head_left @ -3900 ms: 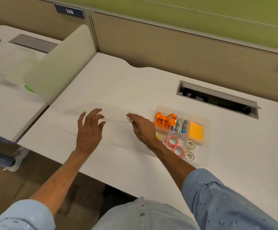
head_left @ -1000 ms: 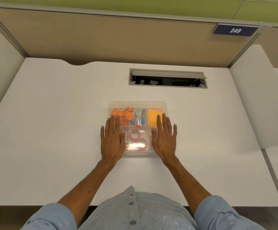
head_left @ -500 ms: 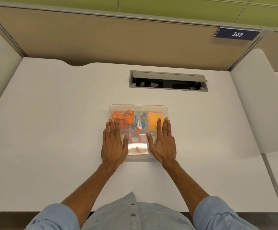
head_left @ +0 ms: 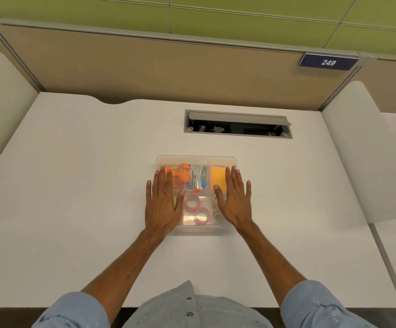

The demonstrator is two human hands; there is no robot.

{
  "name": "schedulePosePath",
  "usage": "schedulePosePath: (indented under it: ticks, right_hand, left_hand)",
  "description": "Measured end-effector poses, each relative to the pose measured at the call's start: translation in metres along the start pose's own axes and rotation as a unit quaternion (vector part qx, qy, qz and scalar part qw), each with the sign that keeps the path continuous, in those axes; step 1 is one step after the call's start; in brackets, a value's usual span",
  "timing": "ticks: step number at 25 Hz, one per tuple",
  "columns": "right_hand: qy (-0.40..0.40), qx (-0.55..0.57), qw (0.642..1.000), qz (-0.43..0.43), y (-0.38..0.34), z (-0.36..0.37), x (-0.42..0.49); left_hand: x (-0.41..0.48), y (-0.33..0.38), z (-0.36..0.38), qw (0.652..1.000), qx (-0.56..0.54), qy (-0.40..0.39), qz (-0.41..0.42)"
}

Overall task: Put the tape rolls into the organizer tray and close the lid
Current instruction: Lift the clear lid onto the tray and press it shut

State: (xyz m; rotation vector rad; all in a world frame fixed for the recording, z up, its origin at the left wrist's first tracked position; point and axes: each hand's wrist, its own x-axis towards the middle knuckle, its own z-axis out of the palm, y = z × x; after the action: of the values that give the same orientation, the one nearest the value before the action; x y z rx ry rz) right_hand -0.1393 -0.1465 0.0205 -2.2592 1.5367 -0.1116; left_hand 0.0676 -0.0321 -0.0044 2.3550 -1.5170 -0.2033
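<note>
Your left hand (head_left: pixel 161 204) and right hand (head_left: pixel 235 200) lay flat, grip open, holding nothing, pressing the lid (head_left: pixel 195 159) onto the organizer tray (head_left: pixel 198 230), tape rolls (head_left: pixel 197 209) between them.

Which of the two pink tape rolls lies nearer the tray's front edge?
The lower-right pink roll, beside the glare patch; the other pink roll lies farther back, near the left hand thumb.

organizer tray (head_left: pixel 195 159): clear glossy plastic | desk (head_left: pixel 74 185): matt white, smooth

One head-worn view looks forward and steeply down from above the near edge of the white desk (head_left: pixel 78 176), facing its back partition (head_left: pixel 145 67).
</note>
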Motion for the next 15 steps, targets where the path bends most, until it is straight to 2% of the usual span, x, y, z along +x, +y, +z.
schedulePosePath:
  ticks: [7, 15]
  right_hand:
    - [-0.029, -0.031, 0.999, 0.027, -0.011, -0.017, 0.051]
    - [0.027, 0.007, 0.999, 0.023, -0.001, 0.003, 0.062]
  left_hand:
    - [0.058, -0.005, -0.012, 0.999, 0.01, -0.034, -0.033]
    - [0.059, -0.011, 0.007, 0.998, -0.035, -0.02, -0.048]
